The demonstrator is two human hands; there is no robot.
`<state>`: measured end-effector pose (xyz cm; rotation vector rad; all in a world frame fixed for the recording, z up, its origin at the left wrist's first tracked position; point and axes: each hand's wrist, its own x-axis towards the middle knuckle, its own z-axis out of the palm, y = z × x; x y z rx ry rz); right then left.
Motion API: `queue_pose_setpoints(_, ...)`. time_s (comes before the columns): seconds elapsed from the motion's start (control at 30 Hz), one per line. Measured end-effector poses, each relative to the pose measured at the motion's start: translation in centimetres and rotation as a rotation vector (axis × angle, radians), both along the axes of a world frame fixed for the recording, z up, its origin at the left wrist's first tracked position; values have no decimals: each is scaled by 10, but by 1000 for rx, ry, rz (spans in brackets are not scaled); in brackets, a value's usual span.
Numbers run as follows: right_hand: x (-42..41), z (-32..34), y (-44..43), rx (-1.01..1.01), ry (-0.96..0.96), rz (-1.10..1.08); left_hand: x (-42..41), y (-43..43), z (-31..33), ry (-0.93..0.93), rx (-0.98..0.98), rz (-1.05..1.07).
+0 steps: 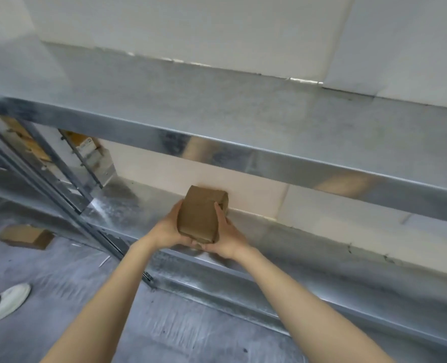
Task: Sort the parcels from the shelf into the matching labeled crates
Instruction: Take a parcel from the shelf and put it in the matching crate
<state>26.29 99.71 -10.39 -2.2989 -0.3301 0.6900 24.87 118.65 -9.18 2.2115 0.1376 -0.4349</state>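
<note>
parcel: on lower shelf, long axis pointing toward wall
left hand: grips parcel's left side
right hand: grips right side
next: likely pull back off shelf

The parcel is held over the lower shelf, under the upper shelf, with the left hand at its left side and the right hand at its right. A second box lies on the floor left of the shelves, with a shoe nearer.
</note>
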Motion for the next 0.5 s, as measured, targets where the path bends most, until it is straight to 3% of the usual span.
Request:
queue_pose_setpoints(0.27, -5, -3, -20, 88, -4, -48, 2, -19, -1, -29, -46, -40)
queue_pose_setpoints(0.5, -34, 28, -88, 181, -12, -123, -8, -71, 25, 4, -85, -131)
